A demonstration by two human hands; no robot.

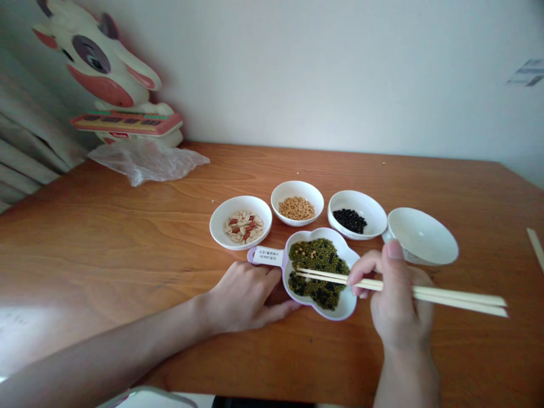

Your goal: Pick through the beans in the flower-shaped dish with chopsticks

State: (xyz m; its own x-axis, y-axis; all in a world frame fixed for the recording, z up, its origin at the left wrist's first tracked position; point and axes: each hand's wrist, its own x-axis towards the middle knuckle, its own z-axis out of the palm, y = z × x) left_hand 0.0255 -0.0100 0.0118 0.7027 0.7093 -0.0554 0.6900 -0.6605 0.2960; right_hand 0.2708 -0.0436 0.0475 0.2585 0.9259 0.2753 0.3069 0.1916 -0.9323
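Chopsticks (459,295) pinched in right hand (399,300), tips set in mixed beans (317,255). Scalloped dish (347,306) on table (106,243) apparently steadied by left hand (242,297); its grip can't be told. Bowls (425,232) arced beyond, presumably for reach.

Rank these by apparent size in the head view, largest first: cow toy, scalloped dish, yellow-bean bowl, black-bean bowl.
1. Cow toy
2. Scalloped dish
3. Yellow-bean bowl and black-bean bowl: too alike to rank.
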